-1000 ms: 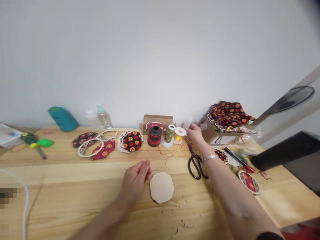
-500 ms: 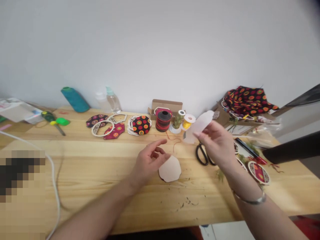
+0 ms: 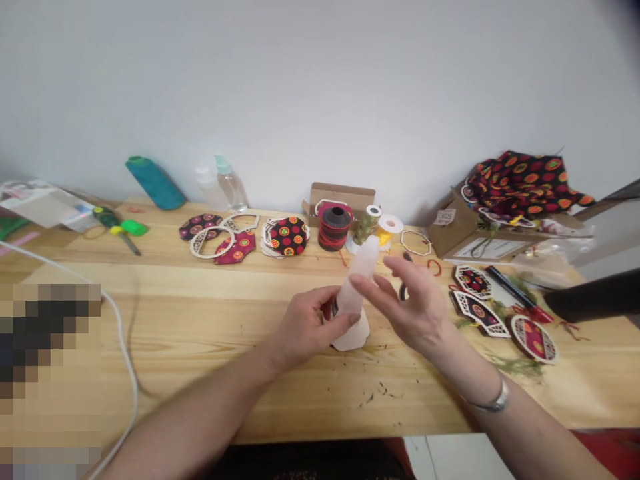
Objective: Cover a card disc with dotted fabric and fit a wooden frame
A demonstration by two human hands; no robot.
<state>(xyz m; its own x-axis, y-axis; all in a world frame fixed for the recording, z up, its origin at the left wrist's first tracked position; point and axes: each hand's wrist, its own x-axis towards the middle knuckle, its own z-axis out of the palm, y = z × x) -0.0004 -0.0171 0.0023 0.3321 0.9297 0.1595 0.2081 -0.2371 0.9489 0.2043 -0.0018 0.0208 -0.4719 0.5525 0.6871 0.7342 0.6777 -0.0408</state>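
A pale, see-through plastic piece [image 3: 354, 283] stands nearly upright, tilted slightly to the right, just above the middle of the front table area. Its lower end sits in the left hand [image 3: 307, 330], whose fingers [image 3: 333, 308] curl closely around it and have hold of it. A small red bit shows at those fingers, but it is too small to name. Behind and under the plastic lies a beige shaped pad [image 3: 353, 339], with the plastic overlapping it.

The right hand [image 3: 413, 303] is beside the plastic, its fingers [image 3: 373, 283] spread wide and holding nothing. Their tips come very close, though the blur makes it hard to say whether they touch it. A metal bracelet [image 3: 493, 402] circles that wrist.

Just beyond the right hand are black scissors [image 3: 403, 288], mostly hidden. Further back on the wooden table [image 3: 310, 393] stand a spool of black and red cord [image 3: 334, 229] and a spool of green thread [image 3: 367, 227]. To their left lies a stack of fabric rounds [image 3: 289, 237]. To the right, a cardboard box [image 3: 465, 230] holds patterned cloth [image 3: 525, 180].
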